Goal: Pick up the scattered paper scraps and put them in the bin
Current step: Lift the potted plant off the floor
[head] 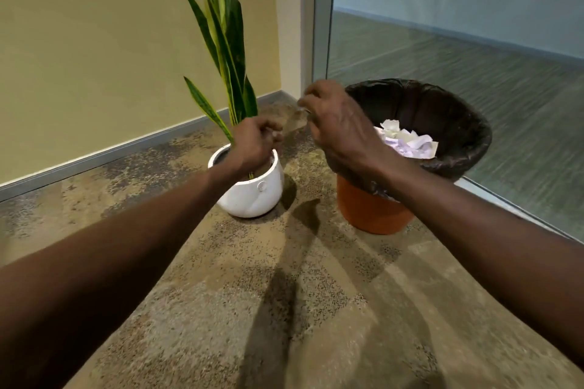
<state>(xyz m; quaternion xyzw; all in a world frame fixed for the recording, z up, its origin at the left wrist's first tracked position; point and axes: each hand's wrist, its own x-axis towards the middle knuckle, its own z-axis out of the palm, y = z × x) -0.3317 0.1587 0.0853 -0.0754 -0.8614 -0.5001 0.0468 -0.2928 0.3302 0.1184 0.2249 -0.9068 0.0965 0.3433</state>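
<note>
Head view looks down at a carpeted corner where both arms reach forward. The bin [376, 208], orange with a black liner folded over its rim, stands at about two o'clock from the middle of the picture, hard against a glass wall [458, 50]. Inside it lies a heap of paper scraps [407, 140], white and pale lilac, crumpled and torn, filling the bottom as far as can be seen.

The right hand [338, 123] hovers beside the bin's near left rim, at about nine o'clock from it, fingers curled; a small pale speck shows at the fingertips, perhaps a last scrap, but it is too blurred to tell whether anything is pinched. The left hand [256, 144] is closed in a loose fist above the white plant pot [252, 189], and I cannot see anything in it.

No scraps show on the carpet [284, 309], so the job looks nearly done. The next move probably calls for carrying the right hand over the bin's mouth and letting go there.
</note>
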